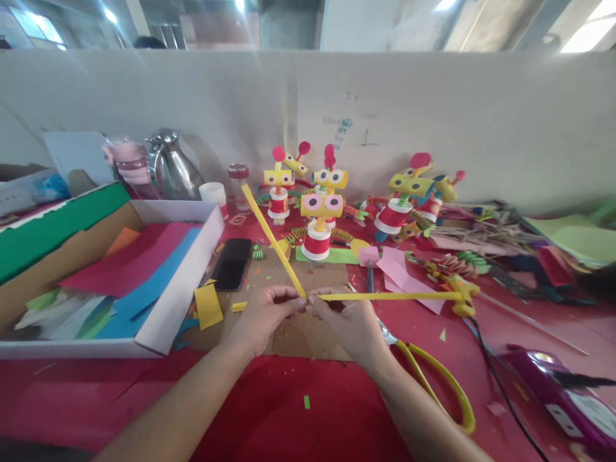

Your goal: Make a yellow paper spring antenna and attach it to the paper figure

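Observation:
Two long yellow paper strips meet at an angle between my fingertips, above a piece of brown cardboard (308, 337). My left hand (264, 317) pinches the joined ends, where one yellow paper strip (272, 237) slants up and to the left. From the same spot the other yellow paper strip (389, 296) runs to the right, pinched by my right hand (349, 321). Whether the ends are glued or folded is hidden by my fingers. Just beyond my hands stands a paper-cup figure (316, 244) with a yellow head and springy folded-paper arms.
An open box of coloured paper (180, 282) stands left, beside a black phone (231, 264). Yellow-handled scissors (433, 369) lie right, near a yellow glue gun (464, 296) with a cable and a purple power strip (568, 401). More figures (394, 215) stand along the back wall.

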The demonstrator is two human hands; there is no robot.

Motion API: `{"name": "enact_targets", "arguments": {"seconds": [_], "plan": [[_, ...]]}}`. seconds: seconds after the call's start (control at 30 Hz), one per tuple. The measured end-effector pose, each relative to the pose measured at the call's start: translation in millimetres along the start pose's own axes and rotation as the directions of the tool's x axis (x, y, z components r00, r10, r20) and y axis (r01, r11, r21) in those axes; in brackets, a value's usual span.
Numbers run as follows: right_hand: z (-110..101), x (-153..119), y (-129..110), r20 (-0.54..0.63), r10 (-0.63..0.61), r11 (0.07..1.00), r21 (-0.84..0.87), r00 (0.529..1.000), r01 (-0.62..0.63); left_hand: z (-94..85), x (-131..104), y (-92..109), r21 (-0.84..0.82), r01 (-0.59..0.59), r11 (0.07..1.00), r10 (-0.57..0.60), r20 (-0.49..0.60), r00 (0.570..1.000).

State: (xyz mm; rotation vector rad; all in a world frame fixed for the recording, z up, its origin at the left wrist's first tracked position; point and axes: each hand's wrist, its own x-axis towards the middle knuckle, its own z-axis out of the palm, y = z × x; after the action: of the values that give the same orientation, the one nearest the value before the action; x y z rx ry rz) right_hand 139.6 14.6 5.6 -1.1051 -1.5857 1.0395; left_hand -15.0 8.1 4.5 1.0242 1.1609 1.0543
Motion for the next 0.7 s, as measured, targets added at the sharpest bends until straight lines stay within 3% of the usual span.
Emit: {"name": "enact_targets", "arguments": {"seconds": [0.1, 0.37, 0.53, 0.7], "plan": [[0, -1, -1, 0.031, -0.033, 0.999, 0.032, 0.999, 0.032, -1.9, 1, -2, -0.028, -0.02, 0.999, 0.02, -0.01, 1.0], [7, -6, -3, 0.051, 0.03, 0.946, 0.322, 0.998, -0.045, 2.4, 4, -11, -0.283, -0.041, 0.958, 0.029, -0.047, 0.998], [8, -5, -3, -0.064, 0.001, 0.965, 0.262, 0.998, 0.016, 7.6, 2, -12, -0.4, -0.051, 0.915, 0.04, -0.036, 0.999], [4, -4, -4, 0.026, -0.009, 0.951, 0.309, 1.0, 0.0, 6.4, 4, -15, -0.57, 0.035, 0.821, -0.02, 0.032, 0.999]]}}
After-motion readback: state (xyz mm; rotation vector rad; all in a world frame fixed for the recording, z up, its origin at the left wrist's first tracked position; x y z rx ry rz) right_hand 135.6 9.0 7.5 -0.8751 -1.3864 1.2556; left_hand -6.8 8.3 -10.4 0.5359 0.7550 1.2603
